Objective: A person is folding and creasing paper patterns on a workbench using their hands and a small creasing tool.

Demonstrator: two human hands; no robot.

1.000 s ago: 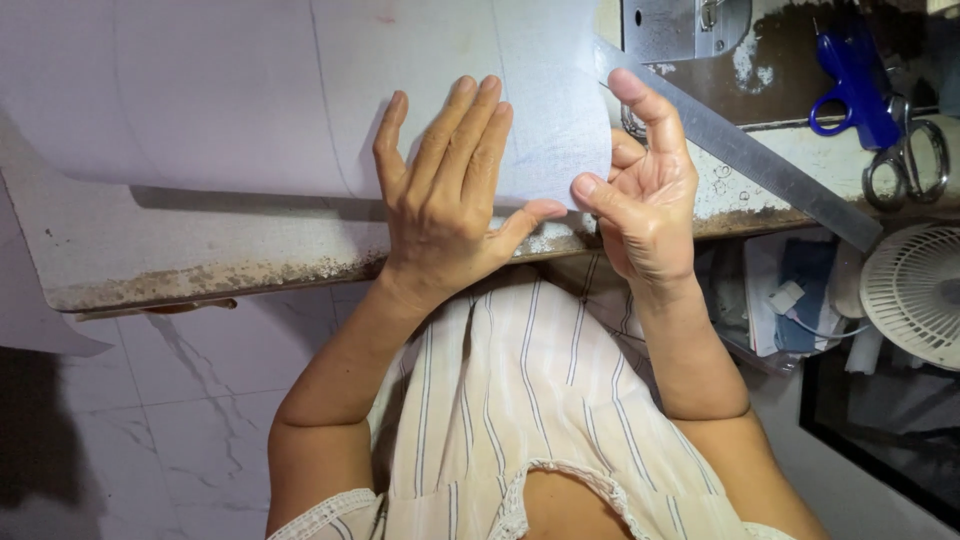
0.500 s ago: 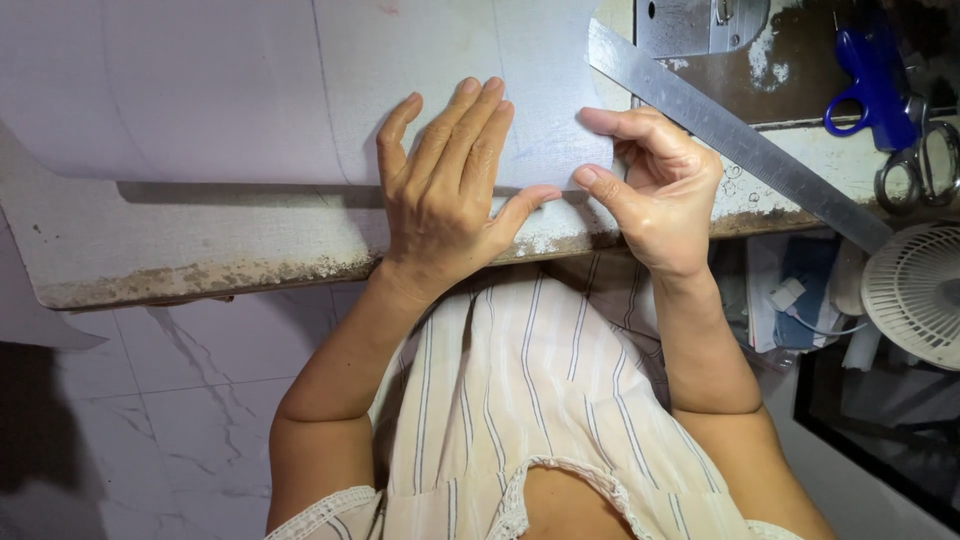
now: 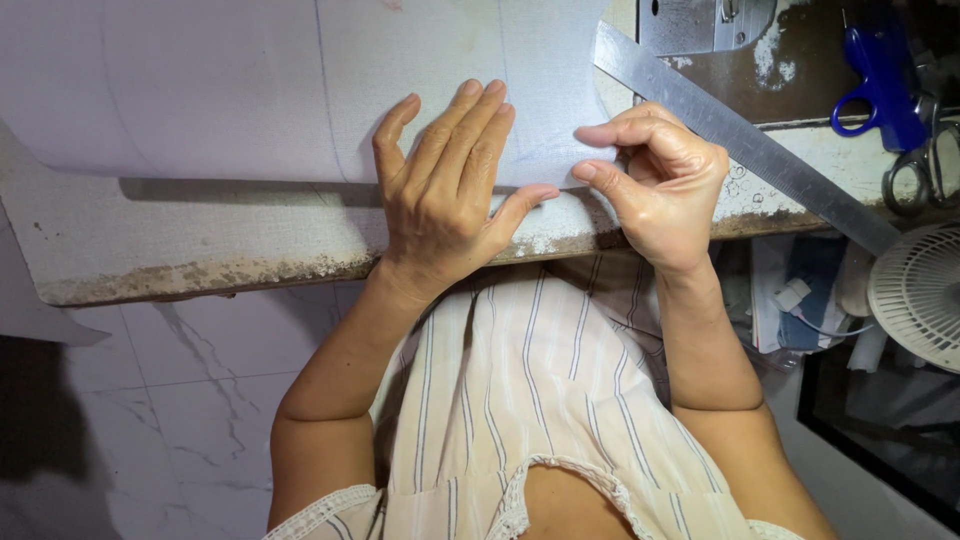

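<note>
A large pale sheet of fabric or paper (image 3: 250, 90) with faint drawn lines lies on a worn white worktable (image 3: 200, 240). My left hand (image 3: 450, 190) presses flat on the sheet near its lower edge, fingers together and thumb out to the right. My right hand (image 3: 655, 185) pinches the sheet's lower right corner between thumb and forefinger, just beside the left thumb.
A long metal ruler (image 3: 740, 140) lies diagonally to the right of my hands. Blue-handled scissors (image 3: 880, 85) and a second pair of metal scissors (image 3: 915, 165) lie at the far right. A small white fan (image 3: 920, 295) sits below the table edge. Marble floor tiles (image 3: 150, 400) show beneath.
My right hand has gone from open fingers above the corner to a pinch on the sheet's corner. The left hand has stayed flat in place.
</note>
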